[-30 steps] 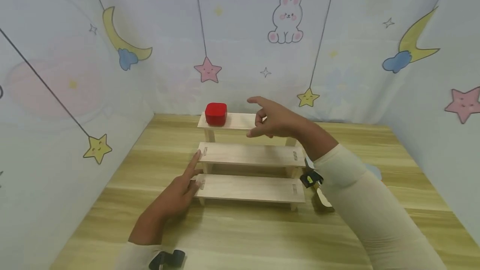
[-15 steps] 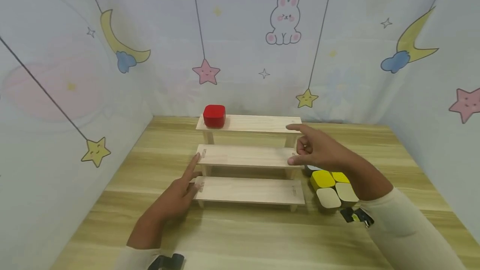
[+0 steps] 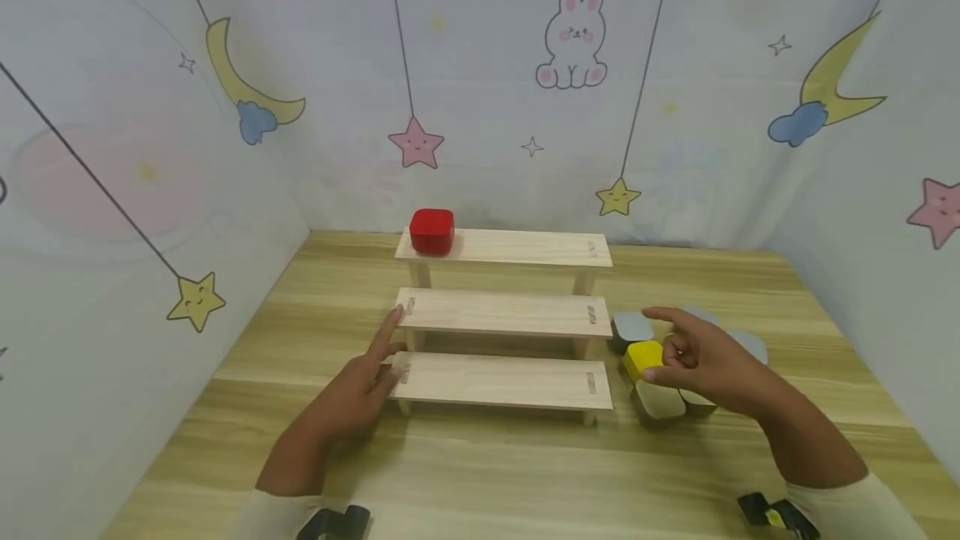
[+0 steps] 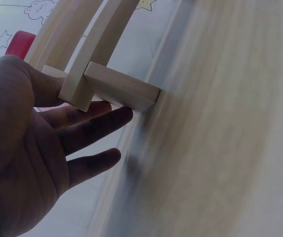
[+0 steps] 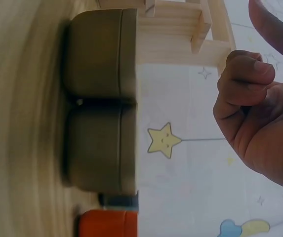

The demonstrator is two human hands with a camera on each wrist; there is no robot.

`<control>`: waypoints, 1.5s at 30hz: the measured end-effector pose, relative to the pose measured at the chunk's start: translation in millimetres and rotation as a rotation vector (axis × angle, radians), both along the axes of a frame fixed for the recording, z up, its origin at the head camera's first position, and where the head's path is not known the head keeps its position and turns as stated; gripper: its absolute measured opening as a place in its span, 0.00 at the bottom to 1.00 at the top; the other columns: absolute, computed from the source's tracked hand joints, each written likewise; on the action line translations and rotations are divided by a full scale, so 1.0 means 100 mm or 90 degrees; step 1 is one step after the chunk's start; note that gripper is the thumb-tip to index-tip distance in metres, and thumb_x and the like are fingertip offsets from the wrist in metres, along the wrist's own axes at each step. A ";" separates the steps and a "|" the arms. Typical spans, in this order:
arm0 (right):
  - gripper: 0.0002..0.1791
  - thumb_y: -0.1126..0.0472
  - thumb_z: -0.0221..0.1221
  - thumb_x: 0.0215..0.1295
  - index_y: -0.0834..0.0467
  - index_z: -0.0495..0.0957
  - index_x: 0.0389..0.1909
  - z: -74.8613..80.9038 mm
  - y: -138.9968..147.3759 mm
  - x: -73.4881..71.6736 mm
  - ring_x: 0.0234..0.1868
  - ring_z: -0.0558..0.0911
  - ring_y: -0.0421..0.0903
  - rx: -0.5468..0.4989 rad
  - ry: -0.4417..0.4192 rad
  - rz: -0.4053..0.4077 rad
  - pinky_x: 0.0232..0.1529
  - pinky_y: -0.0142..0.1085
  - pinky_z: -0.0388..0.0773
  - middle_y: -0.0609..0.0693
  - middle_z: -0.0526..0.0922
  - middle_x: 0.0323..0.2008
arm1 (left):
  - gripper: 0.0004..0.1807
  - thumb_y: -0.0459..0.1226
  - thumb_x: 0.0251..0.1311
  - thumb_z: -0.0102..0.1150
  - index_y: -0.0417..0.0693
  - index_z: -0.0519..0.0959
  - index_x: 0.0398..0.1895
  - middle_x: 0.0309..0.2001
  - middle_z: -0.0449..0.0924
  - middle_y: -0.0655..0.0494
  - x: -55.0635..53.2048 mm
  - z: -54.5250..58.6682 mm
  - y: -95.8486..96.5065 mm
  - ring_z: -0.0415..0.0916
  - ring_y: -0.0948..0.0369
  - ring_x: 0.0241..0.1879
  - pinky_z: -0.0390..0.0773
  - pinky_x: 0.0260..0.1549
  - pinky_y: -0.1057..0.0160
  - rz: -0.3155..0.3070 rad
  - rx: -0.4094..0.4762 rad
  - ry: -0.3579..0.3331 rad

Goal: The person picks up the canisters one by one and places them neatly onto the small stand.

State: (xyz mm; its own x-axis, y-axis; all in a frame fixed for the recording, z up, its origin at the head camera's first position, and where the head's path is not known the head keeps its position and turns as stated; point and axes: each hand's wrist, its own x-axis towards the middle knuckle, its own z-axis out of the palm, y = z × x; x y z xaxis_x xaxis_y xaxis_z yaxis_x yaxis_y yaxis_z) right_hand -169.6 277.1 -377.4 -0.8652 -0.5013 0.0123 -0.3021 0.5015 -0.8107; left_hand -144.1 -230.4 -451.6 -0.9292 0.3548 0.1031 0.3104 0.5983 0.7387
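A three-step wooden rack (image 3: 502, 311) stands on the wood-grain surface. At the left end of its top step sits a red rounded box (image 3: 432, 232). My left hand (image 3: 358, 394) touches the left ends of the two lower steps; in the left wrist view its fingers reach out straight beside the wood. My right hand (image 3: 705, 361) hovers over several rounded boxes right of the rack, thumb and forefinger spread apart, other fingers curled, nothing held. Nearest are a yellow box (image 3: 641, 360), a beige box (image 3: 660, 402) and a pale grey box (image 3: 632, 327); the hand hides others.
The right wrist view shows an orange-red box (image 5: 109, 224) beside two lidded beige ones. Cloth walls (image 3: 480, 107) printed with stars, moons and a rabbit enclose the surface at the back and both sides.
My right hand has moved from above the rack's top step, right and toward me, to the boxes. My left hand and the red box have stayed put.
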 end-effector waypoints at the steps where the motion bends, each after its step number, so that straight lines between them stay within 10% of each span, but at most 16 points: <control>1: 0.47 0.59 0.72 0.72 0.63 0.57 0.84 -0.02 0.03 0.03 0.22 0.68 0.38 0.003 0.004 -0.013 0.28 0.37 0.74 0.45 0.73 0.27 | 0.47 0.31 0.84 0.47 0.62 0.31 0.92 0.76 0.72 0.27 0.00 -0.01 0.00 0.85 0.37 0.65 0.77 0.70 0.32 0.001 0.001 -0.002; 22: 0.47 0.53 0.71 0.74 0.66 0.58 0.83 -0.29 0.40 0.42 0.20 0.66 0.37 0.075 -0.036 -0.241 0.23 0.35 0.68 0.42 0.68 0.22 | 0.47 0.29 0.83 0.46 0.61 0.32 0.92 0.77 0.70 0.26 -0.01 0.01 0.00 0.83 0.35 0.66 0.76 0.70 0.31 0.000 0.000 -0.005; 45: 0.49 0.51 0.74 0.70 0.69 0.59 0.81 -0.47 0.48 0.41 0.17 0.64 0.37 0.121 -0.076 -0.264 0.20 0.33 0.67 0.42 0.67 0.17 | 0.47 0.31 0.84 0.45 0.64 0.30 0.92 0.79 0.68 0.27 0.01 0.06 0.04 0.81 0.33 0.69 0.75 0.72 0.30 0.013 -0.012 -0.037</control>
